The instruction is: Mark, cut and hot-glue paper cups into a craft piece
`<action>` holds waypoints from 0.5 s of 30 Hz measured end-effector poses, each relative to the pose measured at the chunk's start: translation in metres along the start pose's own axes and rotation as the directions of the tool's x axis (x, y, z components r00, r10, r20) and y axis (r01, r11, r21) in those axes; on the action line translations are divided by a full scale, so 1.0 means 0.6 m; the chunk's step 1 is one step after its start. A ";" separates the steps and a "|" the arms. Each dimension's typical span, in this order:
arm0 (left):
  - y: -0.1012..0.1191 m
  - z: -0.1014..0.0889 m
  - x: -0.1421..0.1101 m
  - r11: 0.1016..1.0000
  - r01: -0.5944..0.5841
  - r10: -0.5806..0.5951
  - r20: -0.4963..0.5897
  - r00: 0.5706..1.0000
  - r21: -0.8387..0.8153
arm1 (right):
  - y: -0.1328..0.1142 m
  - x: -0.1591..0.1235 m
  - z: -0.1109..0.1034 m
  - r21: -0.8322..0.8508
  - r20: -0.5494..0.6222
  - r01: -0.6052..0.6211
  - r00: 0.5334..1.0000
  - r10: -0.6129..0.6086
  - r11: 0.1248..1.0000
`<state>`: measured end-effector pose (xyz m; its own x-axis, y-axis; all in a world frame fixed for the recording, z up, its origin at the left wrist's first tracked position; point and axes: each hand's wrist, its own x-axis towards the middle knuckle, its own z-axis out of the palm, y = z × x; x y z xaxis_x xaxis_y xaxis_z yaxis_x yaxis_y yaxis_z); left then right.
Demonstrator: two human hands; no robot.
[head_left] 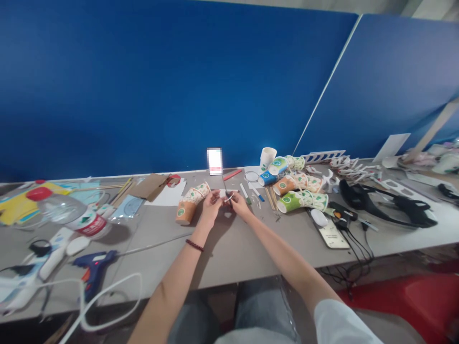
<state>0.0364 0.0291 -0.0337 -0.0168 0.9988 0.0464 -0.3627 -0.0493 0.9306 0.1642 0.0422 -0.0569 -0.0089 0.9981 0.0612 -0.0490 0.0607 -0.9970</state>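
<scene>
My left hand is closed, its fingertips pinching a small white piece that looks like paper or card. My right hand is closed close beside it, on a slim dark tool that points away from me; its exact kind is too small to make out. Both hands are just above the grey table, almost touching. Left of my left hand, an orange patterned stack of paper cups lies tilted. Beyond the hands a phone with a lit screen leans against the blue partition.
Several paper cups, markers and wooden sticks lie to the right, with a phone and a black strap headset. On the left are a glue gun, a plastic bottle, a power strip and cardboard.
</scene>
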 end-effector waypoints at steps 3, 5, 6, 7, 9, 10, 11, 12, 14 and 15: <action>0.004 0.002 -0.005 1.000 -0.002 0.002 0.013 1.000 0.000 | 0.001 0.000 -0.004 -0.008 -0.015 -0.014 1.000 0.014 1.000; 0.007 0.004 -0.008 1.000 -0.013 0.014 0.026 1.000 -0.007 | 0.004 0.000 -0.007 -0.017 -0.034 -0.020 0.999 0.020 1.000; 0.009 0.005 -0.009 1.000 -0.021 0.021 0.026 0.999 -0.009 | 0.005 0.001 -0.007 -0.021 -0.041 -0.022 0.999 0.021 1.000; 0.009 0.005 -0.010 1.000 -0.027 0.027 0.019 0.999 -0.010 | 0.006 0.001 -0.007 -0.024 -0.044 -0.021 0.999 0.020 1.000; 0.009 0.006 -0.009 1.000 -0.026 0.026 -0.007 1.000 -0.005 | 0.008 0.000 -0.005 -0.028 -0.037 -0.013 0.999 0.012 1.000; 0.008 0.005 -0.008 1.000 -0.024 0.024 -0.022 0.999 -0.007 | 0.008 0.000 -0.005 -0.029 -0.027 -0.006 1.000 0.005 1.000; 0.006 0.005 -0.007 1.000 -0.022 0.022 -0.033 0.999 -0.011 | 0.008 -0.002 -0.004 -0.031 -0.014 0.003 1.000 -0.003 1.000; 0.005 0.004 -0.006 1.000 -0.025 0.024 -0.042 0.999 -0.018 | 0.008 -0.003 -0.004 -0.033 -0.002 0.012 1.000 -0.012 0.999; 0.003 0.002 -0.003 0.999 -0.042 0.040 -0.061 0.997 -0.033 | 0.006 -0.007 -0.006 -0.039 0.023 0.022 1.000 -0.021 0.999; 0.003 0.001 -0.002 0.998 -0.055 0.052 -0.074 0.996 -0.039 | 0.004 -0.009 -0.007 -0.044 0.036 0.022 0.999 -0.020 0.999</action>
<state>0.0364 0.0280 -0.0318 -0.1046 0.9922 0.0677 -0.3975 -0.1041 0.9117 0.1685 0.0371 -0.0600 -0.0442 0.9955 0.0832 -0.0054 0.0831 -0.9965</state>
